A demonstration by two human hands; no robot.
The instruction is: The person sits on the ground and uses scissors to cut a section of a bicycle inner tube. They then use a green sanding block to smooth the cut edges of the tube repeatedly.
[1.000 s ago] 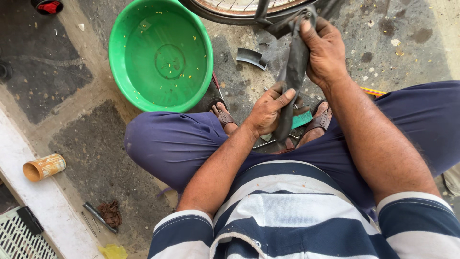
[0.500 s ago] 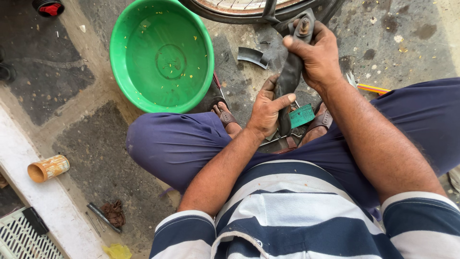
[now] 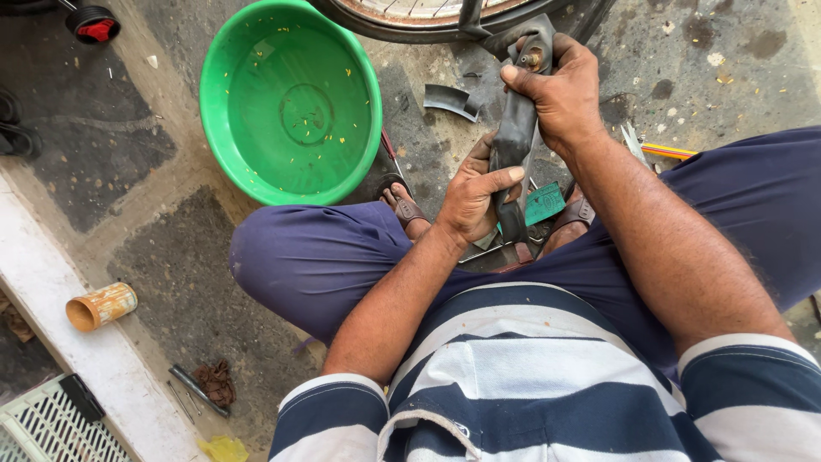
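I squat over a stone floor and hold a black rubber inner tube (image 3: 516, 141) stretched between both hands. My right hand (image 3: 558, 90) grips its upper end, where a small metal valve shows by my fingers. My left hand (image 3: 473, 195) clasps the lower part of the tube just above my feet. A bicycle wheel (image 3: 428, 17) lies at the top edge, right behind the tube. A small green card (image 3: 545, 204) lies on the ground under my hands.
A green plastic basin (image 3: 291, 103) with water stands at upper left. A curved black rubber scrap (image 3: 451, 100) lies near it. A rusty tin can (image 3: 101, 306) rests on the pale kerb at left, a tool (image 3: 198, 391) and a white crate (image 3: 60, 423) below.
Both hands shifted along the tube: my right hand moved up and closed tighter around the valve end, my left slid slightly higher. The view moved a little closer.
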